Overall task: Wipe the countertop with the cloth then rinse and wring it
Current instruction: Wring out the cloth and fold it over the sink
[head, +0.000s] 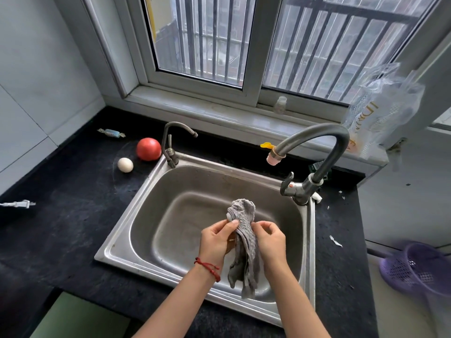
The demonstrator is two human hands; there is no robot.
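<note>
A grey textured cloth (245, 242) hangs bunched over the steel sink (146, 191), its lower end dangling near the front rim. My left hand (216, 241), with a red string on its wrist, grips the cloth from the left. My right hand (271, 240) holds it from the right, and the two hands are close together. The large grey faucet (324, 142) arches over the sink's right back corner; no water shows at its pink nozzle. The dark countertop (73, 215) surrounds the sink.
A tomato (148, 149), an egg (125, 164) and a wrapped candy (111, 133) lie left of a small second tap (170, 147). A white plug (18, 204) sits at the far left. A purple basket (419, 267) is at the right, a plastic bag (380, 108) hangs above.
</note>
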